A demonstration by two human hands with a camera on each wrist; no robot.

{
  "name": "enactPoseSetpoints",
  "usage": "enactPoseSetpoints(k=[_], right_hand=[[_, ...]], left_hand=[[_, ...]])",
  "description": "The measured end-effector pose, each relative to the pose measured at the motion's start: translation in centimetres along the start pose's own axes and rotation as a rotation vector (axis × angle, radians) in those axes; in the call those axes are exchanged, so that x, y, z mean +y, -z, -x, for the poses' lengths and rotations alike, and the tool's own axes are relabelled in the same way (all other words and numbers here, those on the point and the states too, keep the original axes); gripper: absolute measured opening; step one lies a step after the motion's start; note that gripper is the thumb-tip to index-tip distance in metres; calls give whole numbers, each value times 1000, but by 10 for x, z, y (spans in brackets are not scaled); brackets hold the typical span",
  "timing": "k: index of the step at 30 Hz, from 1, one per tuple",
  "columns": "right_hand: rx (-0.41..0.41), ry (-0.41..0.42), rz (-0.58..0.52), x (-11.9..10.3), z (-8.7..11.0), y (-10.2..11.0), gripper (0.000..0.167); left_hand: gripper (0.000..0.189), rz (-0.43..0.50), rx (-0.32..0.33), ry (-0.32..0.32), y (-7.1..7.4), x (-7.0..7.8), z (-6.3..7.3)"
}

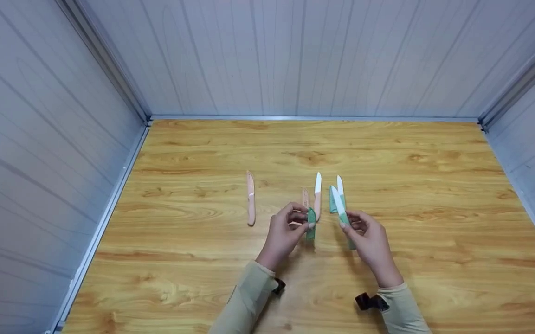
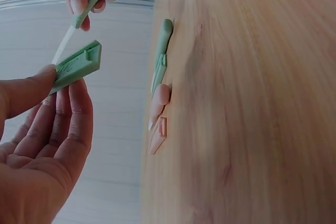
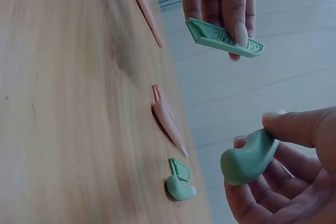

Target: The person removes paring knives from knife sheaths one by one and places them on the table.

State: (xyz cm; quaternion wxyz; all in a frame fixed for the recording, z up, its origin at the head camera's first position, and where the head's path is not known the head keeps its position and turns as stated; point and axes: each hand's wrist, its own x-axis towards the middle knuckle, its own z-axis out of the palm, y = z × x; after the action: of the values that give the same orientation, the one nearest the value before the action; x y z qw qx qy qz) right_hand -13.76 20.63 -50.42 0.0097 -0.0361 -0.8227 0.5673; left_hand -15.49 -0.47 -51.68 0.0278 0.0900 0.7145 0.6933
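Observation:
Between thumb and fingers my left hand (image 1: 286,234) pinches a green blade sheath (image 3: 224,39) with raised lettering on its side. My right hand (image 1: 370,237) grips the green handle of a paring knife (image 1: 338,199), its white blade pointing up and away. Sheath and knife are held apart, above the table. Just beyond the right hand a second green-handled knife (image 1: 340,183) lies beside its own green sheath (image 1: 332,200). Past the left hand are a pink-handled knife (image 1: 318,190) with a bare white blade and a pink sheath (image 1: 305,196), partly hidden by the fingers.
Further left, a pink knife (image 1: 251,204) lies with its blade covered by a pink sheath. The wood-patterned table (image 1: 193,269) is bounded by pale panel walls (image 1: 276,60) at the back and both sides, with a metal strip along the edges.

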Motion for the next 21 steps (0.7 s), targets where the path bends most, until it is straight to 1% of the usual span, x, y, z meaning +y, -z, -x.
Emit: enactPoseSetpoints(k=[5,8,11,15,17,21], right_hand=[[4,5,-29,1,-1,-1,27],[-2,-21,-61,1,-2,1,29],[-26,-82,-100,1,-4,3,32],[-73,-155,-139,3,-7,8,36],[-89,-175,-146,5,-8,10,38],[-102,-194,-136,8,-10,17,40]], left_hand=[[24,-23,0,-14,-1,-3,-1],[25,-29,1,-21,-2,-5,-3],[26,-21,0,3,-5,-7,-4],[28,8,7,74,-11,-11,-7],[28,17,14,93,-15,-13,-9],[27,15,25,104,-23,-14,-15]])
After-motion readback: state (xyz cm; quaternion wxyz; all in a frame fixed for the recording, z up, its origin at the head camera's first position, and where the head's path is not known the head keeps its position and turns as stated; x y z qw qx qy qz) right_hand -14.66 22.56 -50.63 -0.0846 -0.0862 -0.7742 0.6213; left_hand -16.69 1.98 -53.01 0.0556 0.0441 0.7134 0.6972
